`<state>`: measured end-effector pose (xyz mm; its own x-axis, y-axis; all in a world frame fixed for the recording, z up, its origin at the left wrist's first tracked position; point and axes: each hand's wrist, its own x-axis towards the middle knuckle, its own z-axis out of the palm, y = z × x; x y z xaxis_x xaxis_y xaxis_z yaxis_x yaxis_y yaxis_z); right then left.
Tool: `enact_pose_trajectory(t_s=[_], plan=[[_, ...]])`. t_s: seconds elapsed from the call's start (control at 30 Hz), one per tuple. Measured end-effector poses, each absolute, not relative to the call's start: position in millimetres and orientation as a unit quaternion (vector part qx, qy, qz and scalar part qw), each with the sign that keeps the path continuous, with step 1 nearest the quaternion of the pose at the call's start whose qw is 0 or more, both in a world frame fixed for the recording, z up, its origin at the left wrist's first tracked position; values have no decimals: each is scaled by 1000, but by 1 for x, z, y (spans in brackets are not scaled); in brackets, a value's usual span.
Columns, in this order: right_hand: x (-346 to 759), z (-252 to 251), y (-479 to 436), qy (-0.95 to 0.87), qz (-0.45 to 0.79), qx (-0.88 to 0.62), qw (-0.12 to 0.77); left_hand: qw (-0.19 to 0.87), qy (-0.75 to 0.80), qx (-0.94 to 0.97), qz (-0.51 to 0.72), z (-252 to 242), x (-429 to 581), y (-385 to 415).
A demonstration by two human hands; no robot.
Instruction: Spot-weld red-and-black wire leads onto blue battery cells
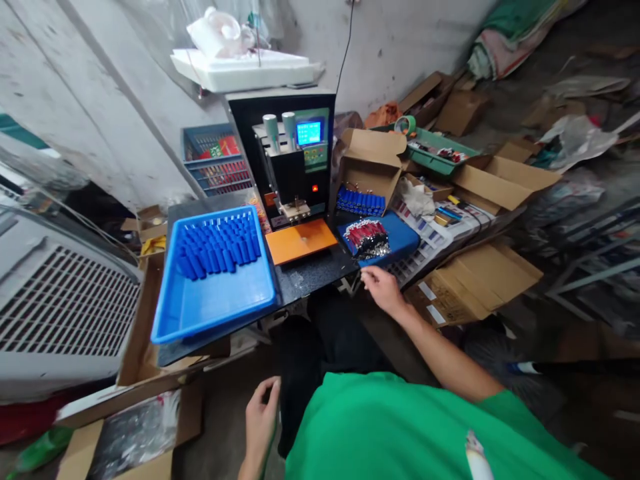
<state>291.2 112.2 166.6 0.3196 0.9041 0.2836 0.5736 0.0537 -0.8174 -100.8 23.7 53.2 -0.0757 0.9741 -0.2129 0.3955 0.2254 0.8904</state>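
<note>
My right hand (383, 288) reaches out over the front edge of the dark work table (310, 273), fingers loosely curled, just below a blue pad (400, 239) piled with red-and-silver parts (367, 238). It holds nothing that I can see. My left hand (261, 415) rests low by my lap beside my green shirt, fingers bent, apparently empty. A black spot-welding machine (293, 157) with a lit screen stands at the table's back, an orange plate (300, 241) in front of it. A blue tray (213, 280) of blue cylindrical cells lies on the left.
An open cardboard box (370, 173) holds more blue cells. Further boxes (475, 283), a green tray (435, 153) and printed sheets crowd the right. A white grilled unit (60, 300) stands at left. A foam box (245, 67) sits on top of the machine.
</note>
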Motion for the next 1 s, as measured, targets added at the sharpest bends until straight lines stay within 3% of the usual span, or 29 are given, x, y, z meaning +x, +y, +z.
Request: enact_pose_trajectory(t_s=[0.1, 0.27, 0.57, 0.77, 1.0], plan=[[346, 192, 164, -529, 135, -693, 471, 443, 646, 531, 325, 61, -72, 30], [396, 216, 247, -553, 145, -734, 367, 429, 603, 577, 346, 85, -21, 47], [409, 195, 310, -591, 161, -741, 275, 429, 614, 577, 325, 91, 7, 46], [409, 189, 316, -594, 148, -741, 275, 448, 607, 576, 314, 92, 20, 53], [411, 192, 318, -550, 188, -707, 403, 463, 585, 591, 306, 91, 41, 57]])
